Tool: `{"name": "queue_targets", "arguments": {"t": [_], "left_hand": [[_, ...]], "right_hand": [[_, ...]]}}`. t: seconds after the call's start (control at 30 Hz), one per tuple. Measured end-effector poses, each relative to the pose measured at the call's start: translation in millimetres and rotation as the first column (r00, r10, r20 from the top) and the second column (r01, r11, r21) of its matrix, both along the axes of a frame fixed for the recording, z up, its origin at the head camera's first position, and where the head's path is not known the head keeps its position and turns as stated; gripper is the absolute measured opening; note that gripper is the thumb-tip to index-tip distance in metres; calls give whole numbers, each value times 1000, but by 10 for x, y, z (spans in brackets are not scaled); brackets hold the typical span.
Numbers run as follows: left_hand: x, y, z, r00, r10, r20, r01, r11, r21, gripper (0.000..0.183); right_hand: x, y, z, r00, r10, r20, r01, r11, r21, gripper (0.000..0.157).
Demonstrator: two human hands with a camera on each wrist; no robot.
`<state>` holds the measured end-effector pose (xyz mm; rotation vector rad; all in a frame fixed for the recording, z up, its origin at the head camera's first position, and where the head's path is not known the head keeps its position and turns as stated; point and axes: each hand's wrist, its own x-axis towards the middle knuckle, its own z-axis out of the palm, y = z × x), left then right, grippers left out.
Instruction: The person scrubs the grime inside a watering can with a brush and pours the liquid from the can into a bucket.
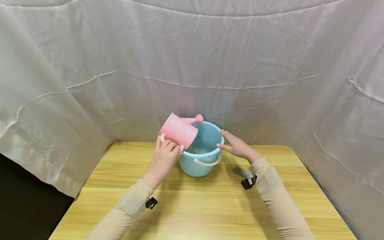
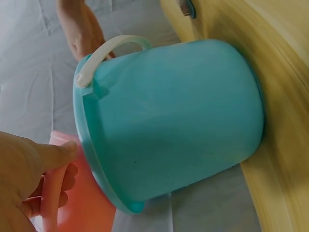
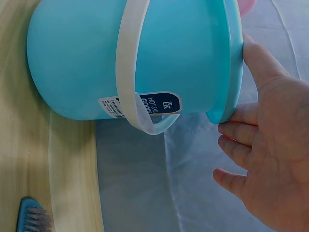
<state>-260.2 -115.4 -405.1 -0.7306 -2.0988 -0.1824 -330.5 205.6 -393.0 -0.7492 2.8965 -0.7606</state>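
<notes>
A light-blue bucket [image 1: 195,167] stands upright towards the back of the table, its white handle [image 1: 208,164] hanging down on the near side. My left hand [image 1: 162,161] grips the handle of a pink watering can [image 1: 179,130]. The can is tipped over the bucket's left side, its open top facing the inside; its round-ended spout points right. Something glints inside the bucket, too small to make out. On the opposite side, my right hand [image 3: 280,130] rests against the bucket's rim [image 3: 233,67], fingers extended, with the thumb and index finger touching it.
A blue-grey brush [image 1: 243,172], bristles up, lies on the wooden table [image 1: 192,206] right of the bucket, near my right wrist. Grey curtains [image 1: 192,60] hang close behind and beside the table. A dark area [image 1: 24,200] lies beyond the table's left edge.
</notes>
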Motion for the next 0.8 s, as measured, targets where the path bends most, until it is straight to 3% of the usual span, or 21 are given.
{"name": "queue_targets", "arguments": {"t": [0.23, 0.47, 0.57, 0.8], "left_hand": [[-1, 18, -2, 998, -48, -27, 46, 996, -77, 16], [-21, 8, 29, 997, -57, -47, 49, 988, -149, 10], [-38, -2, 58, 996, -61, -67, 46, 978, -203, 5], [-75, -12, 131, 991, -75, -108, 35, 942, -333, 13]], "right_hand": [[18, -15, 5, 1000, 5, -6, -5, 1000, -1, 82], [23, -20, 10, 1000, 4, -4, -4, 1000, -11, 82], [25, -17, 6, 1000, 3, -7, -3, 1000, -5, 82], [33, -20, 8, 1000, -3, -4, 3, 1000, -9, 83]]}}
